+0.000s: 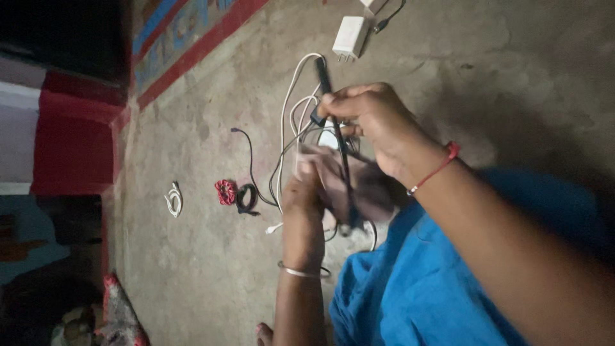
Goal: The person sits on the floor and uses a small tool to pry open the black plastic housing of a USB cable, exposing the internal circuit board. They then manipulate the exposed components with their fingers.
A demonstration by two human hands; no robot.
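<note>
While both hands grip one black cable, one white charger lies apart.

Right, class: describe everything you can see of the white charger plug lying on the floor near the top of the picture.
The white charger plug is a small, smooth rectangular block, plastic by the look of it, with rounded edges. Short metal prongs stick out of its lower end. It lies flat on the bare grey floor, slightly tilted, apart from both hands and from the tangle of cables. A thin dark cable end lies just beside it; whether the two join cannot be told.
</note>
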